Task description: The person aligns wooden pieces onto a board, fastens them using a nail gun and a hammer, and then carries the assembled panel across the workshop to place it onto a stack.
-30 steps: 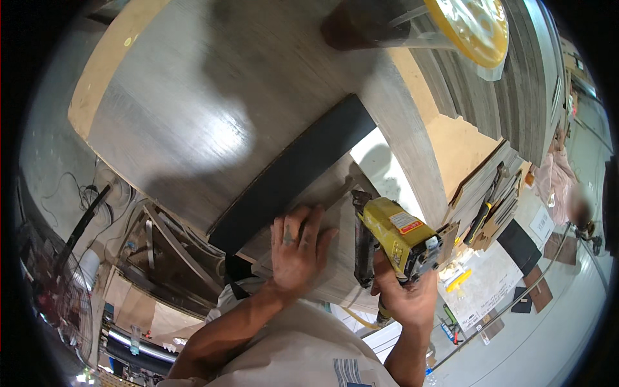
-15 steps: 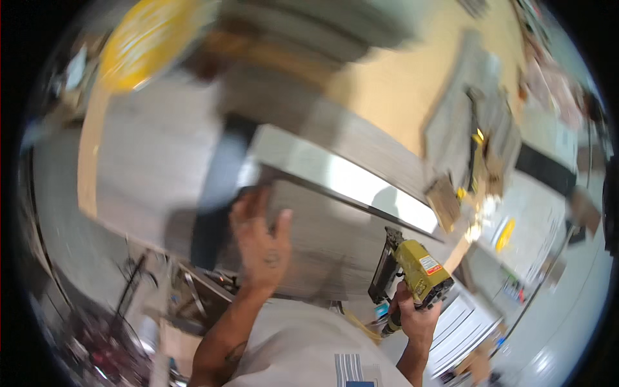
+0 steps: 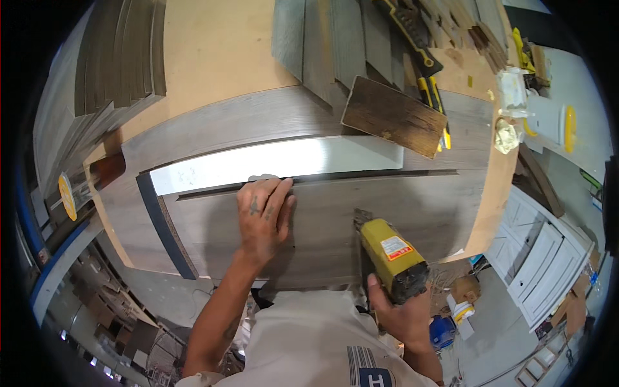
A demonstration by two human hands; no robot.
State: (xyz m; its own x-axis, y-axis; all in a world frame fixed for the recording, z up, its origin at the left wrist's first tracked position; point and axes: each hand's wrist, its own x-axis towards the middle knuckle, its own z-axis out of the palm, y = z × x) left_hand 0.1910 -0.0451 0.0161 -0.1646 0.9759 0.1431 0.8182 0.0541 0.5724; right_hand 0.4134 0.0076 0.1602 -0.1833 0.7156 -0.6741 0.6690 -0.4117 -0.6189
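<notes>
one yellow nail gun (image 3: 387, 248), gripped by right hand (image 3: 405, 317), near side of white strip (image 3: 277, 162). left hand (image 3: 262, 216): fingers bent by strip's near edge, grip unclear.

Grey board (image 3: 329, 209) looks matt woodgrain, white strip (image 3: 277, 163) super glossy, nail gun (image 3: 390, 251) at 4 o'clock pretty smooth, shirt (image 3: 303, 329) matt cloth.

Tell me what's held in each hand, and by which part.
Right hand: yellow nail gun, gripped beneath its black end; exact grip hidden. Left hand: fingers at grey board's far edge; can't tell if gripping.
</notes>
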